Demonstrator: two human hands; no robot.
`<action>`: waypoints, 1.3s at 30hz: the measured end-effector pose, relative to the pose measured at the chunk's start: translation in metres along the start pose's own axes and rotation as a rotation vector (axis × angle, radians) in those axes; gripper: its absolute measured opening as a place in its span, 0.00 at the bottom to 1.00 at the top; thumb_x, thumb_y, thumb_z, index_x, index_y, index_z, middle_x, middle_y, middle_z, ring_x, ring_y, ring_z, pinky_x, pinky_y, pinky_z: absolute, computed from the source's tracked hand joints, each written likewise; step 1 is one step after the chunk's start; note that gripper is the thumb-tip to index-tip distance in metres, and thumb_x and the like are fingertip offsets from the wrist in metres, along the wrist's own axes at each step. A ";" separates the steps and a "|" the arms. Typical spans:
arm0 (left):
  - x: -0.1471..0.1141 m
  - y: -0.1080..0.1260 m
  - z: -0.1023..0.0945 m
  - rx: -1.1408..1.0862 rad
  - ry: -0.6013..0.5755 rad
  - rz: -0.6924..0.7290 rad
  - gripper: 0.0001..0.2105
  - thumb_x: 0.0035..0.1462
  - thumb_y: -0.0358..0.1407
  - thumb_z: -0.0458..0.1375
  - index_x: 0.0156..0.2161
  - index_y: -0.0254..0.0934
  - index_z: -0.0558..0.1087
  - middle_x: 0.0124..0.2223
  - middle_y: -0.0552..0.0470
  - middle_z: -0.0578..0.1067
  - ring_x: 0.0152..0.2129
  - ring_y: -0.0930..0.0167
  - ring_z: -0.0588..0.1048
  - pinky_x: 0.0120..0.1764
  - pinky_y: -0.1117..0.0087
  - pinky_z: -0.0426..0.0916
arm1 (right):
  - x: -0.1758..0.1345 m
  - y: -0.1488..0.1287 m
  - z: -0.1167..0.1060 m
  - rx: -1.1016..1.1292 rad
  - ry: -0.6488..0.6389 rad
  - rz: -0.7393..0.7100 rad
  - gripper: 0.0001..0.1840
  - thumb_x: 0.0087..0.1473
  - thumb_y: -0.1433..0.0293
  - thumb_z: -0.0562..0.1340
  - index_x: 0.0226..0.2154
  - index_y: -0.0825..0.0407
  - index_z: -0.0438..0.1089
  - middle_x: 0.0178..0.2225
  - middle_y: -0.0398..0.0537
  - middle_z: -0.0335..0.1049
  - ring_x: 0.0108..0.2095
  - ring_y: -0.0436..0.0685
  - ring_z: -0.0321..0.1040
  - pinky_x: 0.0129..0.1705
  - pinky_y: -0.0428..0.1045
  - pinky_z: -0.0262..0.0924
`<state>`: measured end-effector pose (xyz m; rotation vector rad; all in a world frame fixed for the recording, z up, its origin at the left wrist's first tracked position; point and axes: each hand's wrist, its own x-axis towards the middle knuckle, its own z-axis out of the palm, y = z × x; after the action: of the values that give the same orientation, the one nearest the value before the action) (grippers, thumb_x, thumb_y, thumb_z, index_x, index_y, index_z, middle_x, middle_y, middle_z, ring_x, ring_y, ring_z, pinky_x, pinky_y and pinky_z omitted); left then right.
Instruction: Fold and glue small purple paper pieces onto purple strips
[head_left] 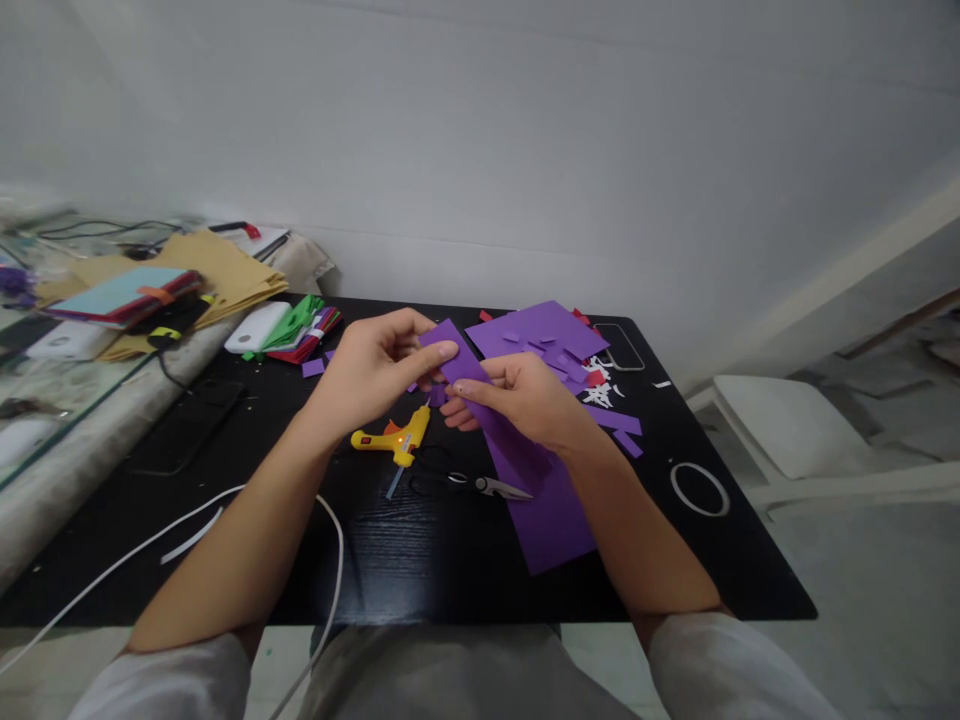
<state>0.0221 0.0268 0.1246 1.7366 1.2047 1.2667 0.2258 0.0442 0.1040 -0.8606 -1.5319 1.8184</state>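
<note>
A strip of purple foam or card (466, 362) is held up between both hands above the black table. My left hand (386, 362) pinches its upper end, thumb lying on top. Lower down, my right hand (517, 395) grips the same strip between thumb and fingers, and its far part slopes toward the table. Beneath lies a larger purple sheet (551, 530). Scissors (499, 488) rest partly on that sheet, blades pointing right. Just below my left hand, a yellow hot glue gun (405, 435) lies on its side with a glue stick showing.
Behind my right hand are another purple sheet (544, 325), small purple pieces and white scraps (600, 390). A green and red stack (300, 325) lies at the back left beside a white object (259, 328). A white cable (341, 550) crosses the front left. A white chair (795, 425) stands at right.
</note>
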 end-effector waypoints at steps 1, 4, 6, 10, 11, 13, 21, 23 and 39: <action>0.000 0.000 0.000 -0.015 -0.014 -0.015 0.09 0.59 0.39 0.68 0.35 0.34 0.77 0.26 0.53 0.80 0.21 0.74 0.78 0.26 0.76 0.72 | 0.000 0.000 0.000 0.001 0.006 0.001 0.10 0.59 0.64 0.73 0.35 0.55 0.80 0.33 0.51 0.84 0.33 0.56 0.84 0.43 0.53 0.80; 0.000 0.002 -0.001 -0.038 0.004 -0.039 0.07 0.58 0.37 0.68 0.33 0.35 0.78 0.25 0.52 0.80 0.20 0.73 0.79 0.27 0.75 0.74 | -0.001 -0.002 0.001 0.008 0.009 0.009 0.10 0.60 0.64 0.72 0.37 0.55 0.80 0.34 0.51 0.85 0.34 0.55 0.84 0.41 0.50 0.80; 0.000 0.004 -0.003 -0.038 0.044 -0.048 0.06 0.57 0.35 0.67 0.33 0.35 0.79 0.25 0.53 0.81 0.20 0.73 0.79 0.27 0.75 0.76 | -0.002 -0.003 0.001 0.010 -0.013 0.025 0.12 0.61 0.63 0.71 0.38 0.56 0.81 0.35 0.52 0.85 0.34 0.55 0.84 0.40 0.49 0.80; 0.000 0.008 -0.006 0.002 0.092 -0.065 0.04 0.57 0.34 0.68 0.32 0.35 0.79 0.25 0.53 0.81 0.21 0.72 0.81 0.27 0.74 0.77 | -0.003 -0.007 0.000 0.009 -0.080 0.051 0.14 0.62 0.60 0.70 0.39 0.56 0.81 0.36 0.53 0.85 0.33 0.54 0.83 0.38 0.49 0.79; 0.000 0.008 -0.006 0.015 0.097 -0.067 0.04 0.57 0.33 0.68 0.32 0.35 0.79 0.24 0.52 0.81 0.21 0.72 0.81 0.27 0.74 0.77 | -0.003 -0.008 0.000 0.002 -0.088 0.055 0.14 0.62 0.60 0.70 0.39 0.56 0.81 0.36 0.53 0.85 0.32 0.54 0.82 0.38 0.48 0.78; 0.000 0.009 -0.006 0.031 0.097 -0.073 0.04 0.57 0.32 0.67 0.32 0.35 0.79 0.24 0.52 0.81 0.20 0.72 0.81 0.27 0.75 0.77 | -0.003 -0.009 -0.001 -0.026 -0.085 0.062 0.14 0.61 0.61 0.70 0.39 0.56 0.81 0.36 0.53 0.85 0.31 0.52 0.81 0.37 0.48 0.78; 0.001 0.007 -0.007 -0.007 0.061 -0.078 0.05 0.59 0.34 0.67 0.33 0.35 0.78 0.24 0.51 0.81 0.21 0.71 0.81 0.27 0.74 0.78 | -0.005 -0.008 0.001 -0.123 -0.021 0.015 0.14 0.58 0.60 0.72 0.37 0.55 0.81 0.35 0.50 0.85 0.27 0.50 0.77 0.33 0.46 0.76; 0.000 0.007 -0.007 -0.017 0.061 -0.072 0.06 0.59 0.35 0.67 0.33 0.36 0.78 0.25 0.51 0.81 0.21 0.71 0.81 0.27 0.73 0.78 | -0.005 -0.009 0.002 -0.124 -0.012 0.005 0.12 0.59 0.61 0.72 0.36 0.55 0.81 0.34 0.50 0.85 0.27 0.50 0.77 0.33 0.46 0.76; -0.110 -0.055 -0.002 -0.048 -0.382 -0.351 0.10 0.62 0.35 0.63 0.46 0.39 0.68 0.26 0.61 0.74 0.23 0.74 0.75 0.30 0.75 0.69 | -0.061 0.060 -0.052 -0.384 -0.334 0.423 0.15 0.57 0.58 0.71 0.32 0.54 0.79 0.31 0.48 0.83 0.28 0.52 0.78 0.31 0.45 0.67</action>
<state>-0.0070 -0.0563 0.0389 1.5564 1.1729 0.7145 0.3017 0.0184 0.0440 -1.1754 -2.0830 2.0760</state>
